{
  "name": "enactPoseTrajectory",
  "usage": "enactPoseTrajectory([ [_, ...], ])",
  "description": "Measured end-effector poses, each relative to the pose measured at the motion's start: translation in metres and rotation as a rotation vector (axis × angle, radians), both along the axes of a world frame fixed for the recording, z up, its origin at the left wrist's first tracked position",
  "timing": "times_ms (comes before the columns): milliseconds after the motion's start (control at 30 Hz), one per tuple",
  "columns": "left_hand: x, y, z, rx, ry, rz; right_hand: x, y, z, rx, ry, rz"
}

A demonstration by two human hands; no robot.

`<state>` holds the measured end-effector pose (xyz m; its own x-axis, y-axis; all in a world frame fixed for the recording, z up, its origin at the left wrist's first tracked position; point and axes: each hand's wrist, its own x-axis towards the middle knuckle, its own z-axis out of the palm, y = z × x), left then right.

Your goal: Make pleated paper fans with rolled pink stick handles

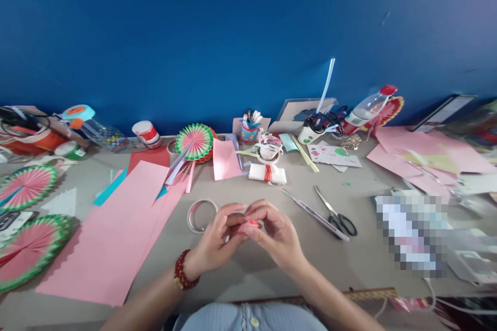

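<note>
My left hand point(221, 238), with a dark red bead bracelet point(182, 270) at its wrist, meets my right hand point(274, 232) above the near middle of the table. Between the fingertips of both hands is a small pink paper piece point(248, 226) with a red spot on it; the fingers hide most of it. A roll of tape point(202, 215) lies just left of my left hand. To the right of my right hand are a slim cutter knife point(316, 215) and black-handled scissors point(336, 214), spread slightly open.
Large pink paper sheets point(112, 227) and green-edged pink paper fans point(34, 248) cover the left. Behind stand a blue pen cup point(249, 132), a white cup point(308, 132) and a leaning bottle point(367, 112). More pink paper point(438, 150) lies right, beyond a blurred-out object point(409, 235).
</note>
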<state>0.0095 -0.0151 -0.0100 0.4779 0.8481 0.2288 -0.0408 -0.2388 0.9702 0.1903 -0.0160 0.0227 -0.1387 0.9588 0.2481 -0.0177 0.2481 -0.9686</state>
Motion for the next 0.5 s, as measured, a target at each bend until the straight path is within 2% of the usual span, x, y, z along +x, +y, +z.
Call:
enactPoseTrajectory([
  [133,0.001,0.005,0.004,0.173,0.102,0.118,0.002,0.0,0.005,0.198,-0.12,-0.036],
  [200,0.002,0.008,0.008,0.279,0.134,0.131,0.004,0.001,0.006,0.277,-0.183,-0.043],
  [333,0.003,0.012,0.012,0.439,0.148,0.136,0.006,0.002,0.003,0.29,-0.202,-0.02],
  [500,0.004,0.01,0.012,0.439,0.179,0.143,0.006,0.003,0.001,0.299,-0.158,-0.009],
])
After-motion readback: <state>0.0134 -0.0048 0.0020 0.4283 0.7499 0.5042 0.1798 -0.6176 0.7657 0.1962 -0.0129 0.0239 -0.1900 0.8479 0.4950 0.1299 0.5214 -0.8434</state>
